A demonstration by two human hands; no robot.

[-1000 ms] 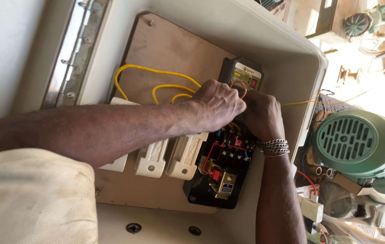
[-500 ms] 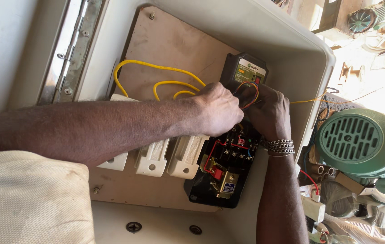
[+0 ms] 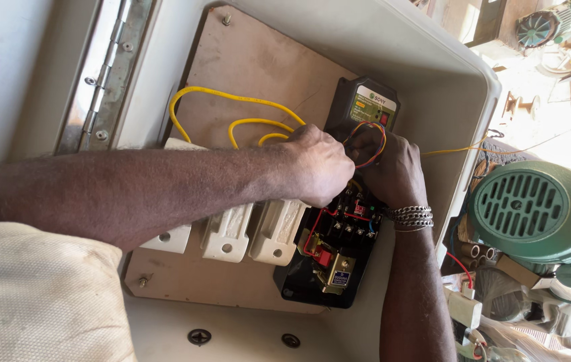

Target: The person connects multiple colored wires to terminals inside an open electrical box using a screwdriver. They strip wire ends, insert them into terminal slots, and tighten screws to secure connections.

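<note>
Both hands work inside an open cream electrical box (image 3: 433, 60) with a wooden backboard (image 3: 245, 67). My left hand (image 3: 319, 164) and my right hand (image 3: 393, 167), with a metal bracelet at the wrist, meet at a small loop of red, blue and yellow wires (image 3: 369, 144) just below a black module with a white label (image 3: 366, 104). Fingers of both hands pinch those wires. Below the hands sits a black contactor (image 3: 329, 255) with red wiring. Yellow wires (image 3: 232, 100) curve across the board to the left hand.
Three cream porcelain fuse holders (image 3: 232, 231) sit under my left forearm. The box's hinged door (image 3: 108, 74) stands open at left. A green electric motor (image 3: 533, 208) lies right of the box, with loose wires and parts around it. A thin yellow wire (image 3: 453, 151) leaves the box.
The view has shifted so the box sits lower and nearer. Both hands have stayed at the wires below the black module, the fingers shifting slightly on the wire loop.
</note>
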